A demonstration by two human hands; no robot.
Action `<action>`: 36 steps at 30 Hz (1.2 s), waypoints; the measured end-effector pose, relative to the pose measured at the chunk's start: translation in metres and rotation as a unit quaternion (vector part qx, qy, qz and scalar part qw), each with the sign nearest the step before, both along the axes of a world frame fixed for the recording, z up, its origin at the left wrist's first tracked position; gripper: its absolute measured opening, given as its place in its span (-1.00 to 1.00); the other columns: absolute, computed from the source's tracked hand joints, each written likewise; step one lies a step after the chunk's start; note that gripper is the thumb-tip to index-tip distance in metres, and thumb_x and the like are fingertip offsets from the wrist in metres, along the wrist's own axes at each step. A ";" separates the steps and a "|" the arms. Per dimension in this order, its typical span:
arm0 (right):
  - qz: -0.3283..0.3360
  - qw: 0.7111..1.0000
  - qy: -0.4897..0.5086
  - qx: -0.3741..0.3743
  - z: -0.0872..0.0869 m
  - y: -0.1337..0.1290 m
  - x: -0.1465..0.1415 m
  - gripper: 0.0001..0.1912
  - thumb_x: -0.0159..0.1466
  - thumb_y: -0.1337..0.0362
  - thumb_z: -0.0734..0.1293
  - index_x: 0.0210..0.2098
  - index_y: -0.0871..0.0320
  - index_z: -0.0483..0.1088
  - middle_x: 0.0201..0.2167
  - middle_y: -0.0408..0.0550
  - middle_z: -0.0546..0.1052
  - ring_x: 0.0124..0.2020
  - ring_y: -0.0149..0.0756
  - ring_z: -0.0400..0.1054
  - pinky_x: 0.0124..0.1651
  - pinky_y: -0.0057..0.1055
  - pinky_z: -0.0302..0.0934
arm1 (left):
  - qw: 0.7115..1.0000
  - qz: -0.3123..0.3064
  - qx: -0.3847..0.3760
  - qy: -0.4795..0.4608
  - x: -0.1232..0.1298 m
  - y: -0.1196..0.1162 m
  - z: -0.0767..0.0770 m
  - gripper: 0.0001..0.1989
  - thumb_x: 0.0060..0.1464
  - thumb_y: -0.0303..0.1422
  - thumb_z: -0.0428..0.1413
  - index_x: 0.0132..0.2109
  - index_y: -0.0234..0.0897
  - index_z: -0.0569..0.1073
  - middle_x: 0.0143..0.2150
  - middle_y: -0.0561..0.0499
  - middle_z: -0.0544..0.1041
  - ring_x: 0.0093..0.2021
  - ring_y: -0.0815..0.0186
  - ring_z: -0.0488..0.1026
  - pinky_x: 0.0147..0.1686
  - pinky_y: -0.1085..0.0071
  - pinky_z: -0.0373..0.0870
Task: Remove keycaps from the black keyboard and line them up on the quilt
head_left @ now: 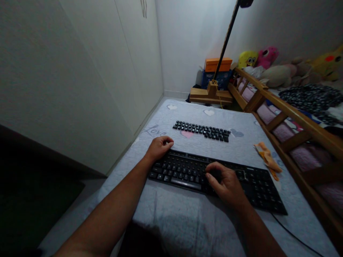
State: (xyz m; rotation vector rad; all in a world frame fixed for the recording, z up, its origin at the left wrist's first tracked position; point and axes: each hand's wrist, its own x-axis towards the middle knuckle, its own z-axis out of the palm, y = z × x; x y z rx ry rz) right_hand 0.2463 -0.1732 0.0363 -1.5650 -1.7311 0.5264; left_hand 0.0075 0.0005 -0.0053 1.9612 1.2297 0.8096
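Note:
A black keyboard [184, 183] lies at a slant on the cloth-covered table. Its upper rows seem to show bare key sockets, while keycaps sit in the lower rows. My left hand [158, 147] rests at the keyboard's far left corner, fingers curled and thumb near the index finger; anything between them is hidden. Over the right-centre keys, my right hand [226, 180] has thumb and index finger brought together in a pinch, and I cannot make out what is in it. Beyond the keyboard, loose black keycaps [199, 129] are laid out in rows.
A patterned cloth [171, 210] covers the table. An orange cloth item [268, 159] lies to the right, beside a wooden bed rail [292, 107]. The keyboard cable [294, 235] trails off right. A wooden stand [211, 94] with a dark pole is behind; a white cabinet [107, 71] stands left.

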 end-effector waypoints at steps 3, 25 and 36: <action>0.013 1.000 -0.023 0.003 -0.002 0.000 -0.001 -0.90 0.19 0.31 0.27 -0.34 0.15 0.42 -0.49 -0.15 0.49 -0.50 -0.34 0.36 -0.41 -0.45 0.22 | 1.000 -0.015 -0.013 -0.023 -0.001 0.000 0.001 -0.77 0.03 -0.25 0.09 -0.29 -0.31 0.54 -0.36 0.02 0.56 -0.36 0.33 0.44 -0.28 0.43 0.35; 0.051 0.997 -0.056 -0.029 -0.009 0.002 -0.005 -0.90 0.22 0.31 0.26 -0.33 0.14 0.43 -0.45 -0.13 0.53 -0.42 -0.30 0.41 -0.32 -0.41 0.24 | 0.999 -0.024 -0.019 -0.019 -0.001 0.002 -0.001 -0.76 0.01 -0.25 0.08 -0.31 -0.32 0.53 -0.38 0.02 0.55 -0.35 0.32 0.45 -0.29 0.43 0.34; 0.047 0.997 -0.053 -0.033 -0.008 0.002 -0.006 -0.89 0.23 0.30 0.25 -0.31 0.14 0.42 -0.44 -0.12 0.52 -0.43 -0.30 0.41 -0.35 -0.41 0.24 | 0.999 -0.027 -0.020 -0.017 -0.002 0.002 0.000 -0.77 0.01 -0.26 0.08 -0.32 -0.33 0.53 -0.39 0.03 0.55 -0.35 0.33 0.46 -0.26 0.43 0.36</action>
